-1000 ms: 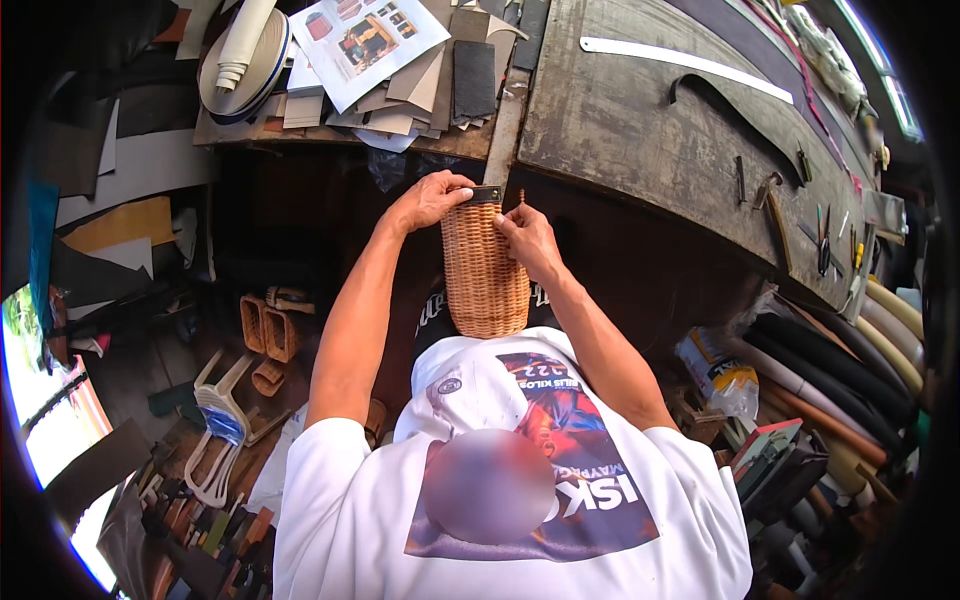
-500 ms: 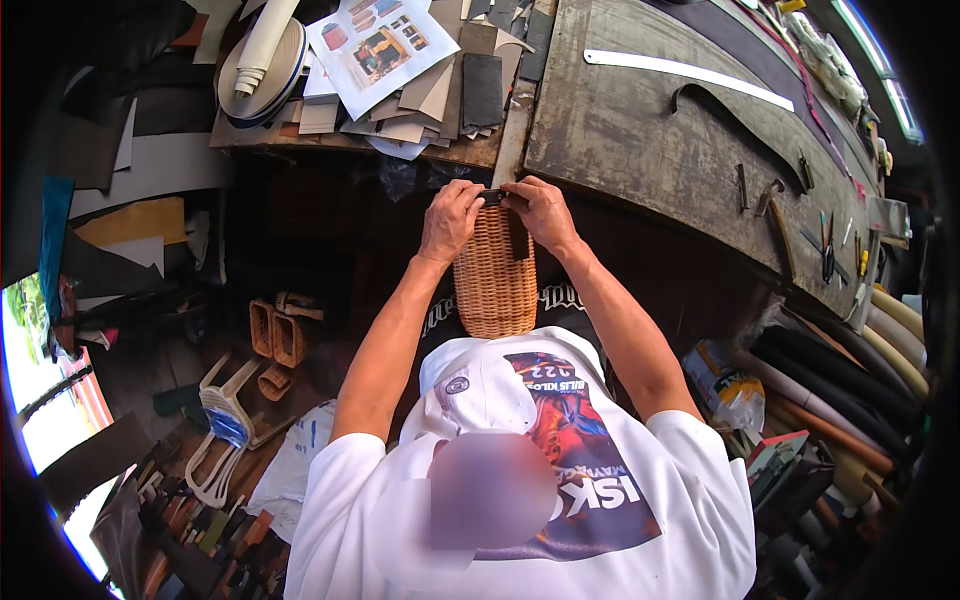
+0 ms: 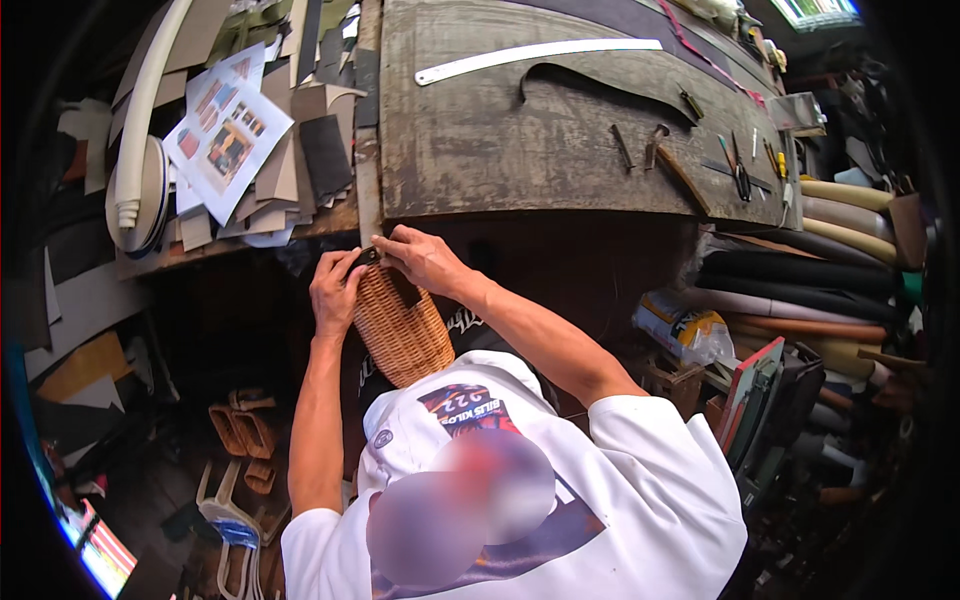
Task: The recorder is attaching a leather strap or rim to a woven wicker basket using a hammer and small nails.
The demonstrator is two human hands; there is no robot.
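Note:
A tall woven wicker basket (image 3: 408, 330) rests against my lap, its far end close to the bench edge. Across that end lies a small dark strip (image 3: 369, 257), which looks like leather. My left hand (image 3: 336, 292) pinches the strip's left end between thumb and fingers, against the basket's rim. On the other side, my right hand (image 3: 425, 262) is closed with thumb and fingertips at the strip's right end. A darker patch shows on the basket's side below the right hand. The fingers partly cover the rim.
Ahead stands a worn workbench (image 3: 460, 180) bearing a white ruler (image 3: 540, 58), a curved dark strap (image 3: 600, 84), a hammer (image 3: 680, 180) and small tools. Printed sheets (image 3: 228, 140) and leather scraps lie left. Rolled material (image 3: 800, 265) is stacked right; a small chair (image 3: 235, 530) stands lower left.
My view has turned to the right, so the bench and basket appear farther left. Both hands stay at the basket's far end, with the dark strip still between them.

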